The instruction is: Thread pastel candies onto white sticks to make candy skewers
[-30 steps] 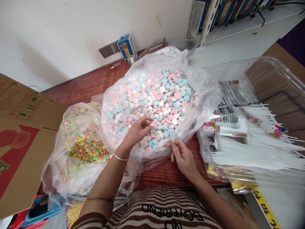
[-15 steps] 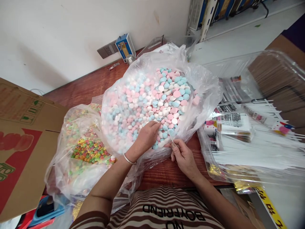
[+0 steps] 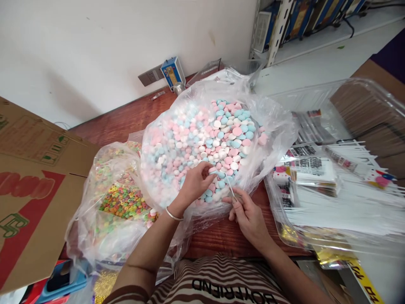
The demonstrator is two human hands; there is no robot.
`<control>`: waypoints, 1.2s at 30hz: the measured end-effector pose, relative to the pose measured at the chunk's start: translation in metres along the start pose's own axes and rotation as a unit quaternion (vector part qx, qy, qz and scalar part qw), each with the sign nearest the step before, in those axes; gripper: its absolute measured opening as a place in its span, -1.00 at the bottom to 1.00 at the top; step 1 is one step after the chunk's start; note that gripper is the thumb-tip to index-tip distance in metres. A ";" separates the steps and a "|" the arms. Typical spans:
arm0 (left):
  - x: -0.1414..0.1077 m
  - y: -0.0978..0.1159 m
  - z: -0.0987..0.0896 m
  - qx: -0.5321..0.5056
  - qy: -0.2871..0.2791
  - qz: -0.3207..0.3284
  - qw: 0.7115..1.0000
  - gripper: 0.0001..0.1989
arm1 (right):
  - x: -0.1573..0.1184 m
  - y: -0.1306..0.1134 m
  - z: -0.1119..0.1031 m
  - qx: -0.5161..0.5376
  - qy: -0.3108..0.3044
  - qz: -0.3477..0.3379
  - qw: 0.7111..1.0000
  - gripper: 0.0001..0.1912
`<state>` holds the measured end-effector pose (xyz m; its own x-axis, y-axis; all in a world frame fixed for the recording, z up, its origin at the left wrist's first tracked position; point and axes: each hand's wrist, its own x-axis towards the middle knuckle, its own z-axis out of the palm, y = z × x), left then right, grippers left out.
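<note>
A big clear plastic bag (image 3: 272, 126) lies open, full of round pink, white and pale blue candies (image 3: 234, 131). Over its near edge my left hand (image 3: 198, 183) is closed in a pinch, with a pale blue candy (image 3: 212, 173) seemingly between thumb and forefinger. My right hand (image 3: 251, 219) is at the bag's near right edge. It is closed on a thin white stick (image 3: 232, 188), whose upper end points up toward the candies. A gap separates the stick from my left fingertips.
Left of the candies sits another clear bag holding small colorful rings (image 3: 126, 202). A cardboard box (image 3: 28, 190) stands at the far left. On the right, a clear plastic tray (image 3: 284, 238) holds many white sticks (image 3: 341, 207) and printed packets (image 3: 310, 169). A small blue device (image 3: 173, 72) stands by the wall.
My left hand has lifted slightly out of the candies, and a pale blue one now shows at its fingertips. The stick in my right hand shows more clearly. The whole view has shifted slightly.
</note>
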<state>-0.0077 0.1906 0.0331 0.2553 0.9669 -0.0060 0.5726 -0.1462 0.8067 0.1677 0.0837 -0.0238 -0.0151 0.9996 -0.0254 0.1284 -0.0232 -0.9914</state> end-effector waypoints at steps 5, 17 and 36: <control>-0.034 0.003 -0.009 -0.400 0.031 -0.147 0.904 -0.51 | -0.005 -0.027 -0.004 -0.142 -0.023 -0.118 0.983 -0.51; -0.079 0.006 -0.011 -0.458 0.153 -0.145 0.864 -0.53 | -0.017 -0.053 0.015 -0.229 -0.075 -0.232 0.942 -0.50; -0.082 0.005 -0.006 -0.372 0.144 -0.104 0.911 -0.55 | -0.027 -0.073 0.011 -0.180 -0.109 -0.132 0.969 -0.52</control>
<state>-0.0303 0.1120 0.0414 -0.0739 0.9880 -0.1353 -0.1276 0.1252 0.9839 0.1480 0.0577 0.0480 -0.2991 0.9411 0.1574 0.4279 0.2797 -0.8594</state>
